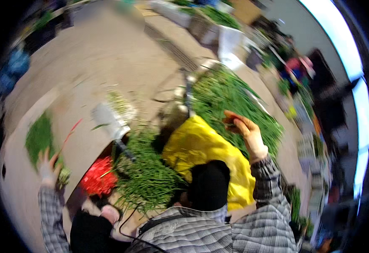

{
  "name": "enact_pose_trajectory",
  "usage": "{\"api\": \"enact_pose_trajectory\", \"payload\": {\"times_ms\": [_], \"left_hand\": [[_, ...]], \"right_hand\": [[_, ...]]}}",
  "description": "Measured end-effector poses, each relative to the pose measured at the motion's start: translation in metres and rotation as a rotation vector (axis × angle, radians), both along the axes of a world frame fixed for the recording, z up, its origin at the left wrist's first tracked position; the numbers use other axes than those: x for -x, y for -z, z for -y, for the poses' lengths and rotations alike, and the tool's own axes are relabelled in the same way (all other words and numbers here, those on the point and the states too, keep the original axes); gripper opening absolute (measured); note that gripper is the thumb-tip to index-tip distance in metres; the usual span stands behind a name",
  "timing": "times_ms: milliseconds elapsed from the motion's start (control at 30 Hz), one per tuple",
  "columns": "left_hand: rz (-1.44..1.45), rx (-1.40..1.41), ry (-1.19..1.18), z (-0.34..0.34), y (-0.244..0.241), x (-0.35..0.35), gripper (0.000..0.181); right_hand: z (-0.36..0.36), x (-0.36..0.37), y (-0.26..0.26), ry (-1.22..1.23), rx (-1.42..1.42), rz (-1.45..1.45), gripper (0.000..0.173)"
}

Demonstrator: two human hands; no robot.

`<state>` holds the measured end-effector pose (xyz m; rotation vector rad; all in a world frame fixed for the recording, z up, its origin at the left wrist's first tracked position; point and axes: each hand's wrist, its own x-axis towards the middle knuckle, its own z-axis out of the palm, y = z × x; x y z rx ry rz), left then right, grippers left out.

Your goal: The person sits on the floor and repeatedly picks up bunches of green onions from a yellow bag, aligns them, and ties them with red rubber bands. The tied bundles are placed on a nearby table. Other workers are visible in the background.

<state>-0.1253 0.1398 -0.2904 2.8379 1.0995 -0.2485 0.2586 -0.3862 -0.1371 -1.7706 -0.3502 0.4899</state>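
At the far left, my left hand (48,167) rests with spread fingers over a bundle of long thin green leaves (39,139), probably chives. The bundle's pale cut ends (65,175) show beside my wrist. A thin red strip (72,131) sticks up near my thumb, but its lower end is unclear. My right hand (248,132) is raised over a large heap of similar greens (225,91); its fingers are bent close together and blurred, with nothing visibly held. A looser heap of greens (153,183) lies in front of my body.
Beside the left arm sits a pile of red strips (99,177). A yellow plastic sheet (200,148) covers the area between the heaps. A flat pale tool (107,120) with a dark handle lies near white trimmings (121,104). A floor drain grate (172,47) lies beyond.
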Motion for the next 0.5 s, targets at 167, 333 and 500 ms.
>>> {"api": "enact_pose_trajectory", "payload": {"times_ms": [167,333,500], "left_hand": [[0.273,-0.035,0.032,-0.042,0.098,0.042,0.044],[-0.306,0.035,-0.135,-0.007,0.042,-0.028,0.048],[-0.482,-0.058,-0.154,0.014,0.021,-0.048,0.051]], "right_hand": [[0.146,-0.027,-0.003,0.411,0.046,0.076,0.03],[0.29,-0.041,0.066,0.732,0.104,0.23,0.026],[0.373,-0.039,0.065,0.947,0.299,0.299,0.026]]}}
